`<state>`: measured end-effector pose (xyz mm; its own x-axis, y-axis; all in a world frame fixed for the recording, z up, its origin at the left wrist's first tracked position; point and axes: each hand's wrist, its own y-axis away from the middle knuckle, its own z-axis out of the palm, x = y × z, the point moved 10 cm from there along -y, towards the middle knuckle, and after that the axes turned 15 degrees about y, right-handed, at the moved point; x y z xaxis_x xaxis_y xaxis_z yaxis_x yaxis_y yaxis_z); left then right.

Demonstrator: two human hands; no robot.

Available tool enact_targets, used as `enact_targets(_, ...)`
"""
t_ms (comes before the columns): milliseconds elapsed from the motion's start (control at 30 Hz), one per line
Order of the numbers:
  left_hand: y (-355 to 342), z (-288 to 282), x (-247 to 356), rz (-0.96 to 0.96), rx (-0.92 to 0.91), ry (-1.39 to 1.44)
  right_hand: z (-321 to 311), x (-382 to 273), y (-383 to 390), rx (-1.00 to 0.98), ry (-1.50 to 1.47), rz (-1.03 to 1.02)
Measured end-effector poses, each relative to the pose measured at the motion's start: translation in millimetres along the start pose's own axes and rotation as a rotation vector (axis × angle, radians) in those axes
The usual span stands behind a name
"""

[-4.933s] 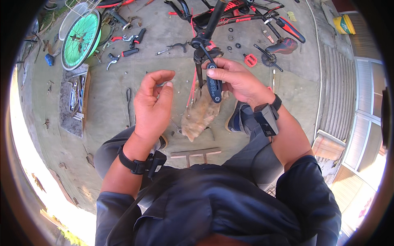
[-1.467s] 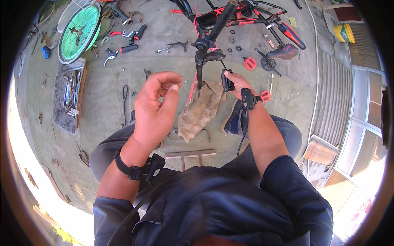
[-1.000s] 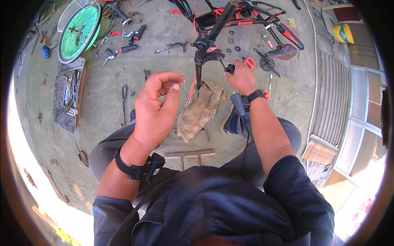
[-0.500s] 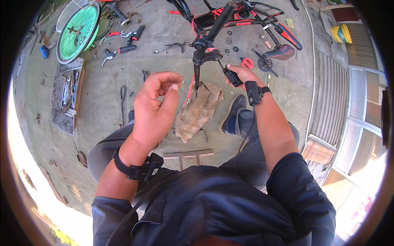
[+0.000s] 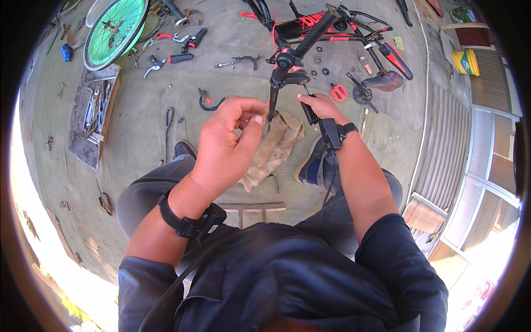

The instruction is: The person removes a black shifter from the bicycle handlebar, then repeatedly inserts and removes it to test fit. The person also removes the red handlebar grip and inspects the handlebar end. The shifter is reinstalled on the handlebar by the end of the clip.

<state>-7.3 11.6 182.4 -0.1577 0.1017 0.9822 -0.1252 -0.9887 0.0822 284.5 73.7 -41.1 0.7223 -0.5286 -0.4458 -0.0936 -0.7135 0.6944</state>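
Observation:
A black and red bicycle frame (image 5: 332, 37) lies ahead of me, with a black clamp (image 5: 289, 78) at its near end and a black tube (image 5: 273, 95) pointing down from it. My right hand (image 5: 323, 106) grips a black folding hex key set (image 5: 308, 112), whose extended key reaches up to the clamp's right side. Beside the tube's lower end, my left hand (image 5: 235, 128) has its fingers curled and thumb drawn in; whatever they hold, if anything, is hidden. A stained tan cloth (image 5: 274, 149) lies below, between my feet.
To the left stands a tray (image 5: 77, 119) of wrenches. Beyond it is a spoked wheel (image 5: 113, 33) over a green basin. Brake levers (image 5: 155, 65), a red pedal (image 5: 338, 92), a crank (image 5: 363, 91) and a saddle (image 5: 383, 81) lie on the ground. A yellow bucket (image 5: 466, 62) is at far right.
My left hand has moved right and slightly down, up to the tube's lower end. My right hand has turned the hex key set more upright, its key now at the clamp.

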Motion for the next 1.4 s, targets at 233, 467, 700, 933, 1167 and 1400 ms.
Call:
enact_targets(233, 2.6, 9.2, 1.8, 0.108, -0.043, 0.032, 24.5, 15.5, 19.3, -0.250, -0.602, 0.171)
enact_targets(467, 12.1, 19.6, 1.3, 0.122, -0.075, -0.024, 29.2, 26.4, 13.1, -0.232, -0.678, 0.202)
enact_targets(700, 16.9, 24.1, 3.8, 0.160, -0.098, -0.040, 14.3, 34.7, 0.0, -0.071, -0.391, 0.091)
enact_targets(933, 19.1, 27.8, -1.8, 0.100, -0.130, -0.033, -38.7, -21.9, 26.0, 0.505, 0.609, -0.189)
enact_targets(1167, 18.6, 28.5, -4.1, 0.067, -0.143, -0.024, -42.8, -37.5, 46.8, 0.428, 0.814, -0.037)
enact_targets(1400, 17.7, 31.3, -8.2, 0.021, -0.178, -0.015, -23.4, 10.0, 26.3, 0.236, 0.483, -0.113)
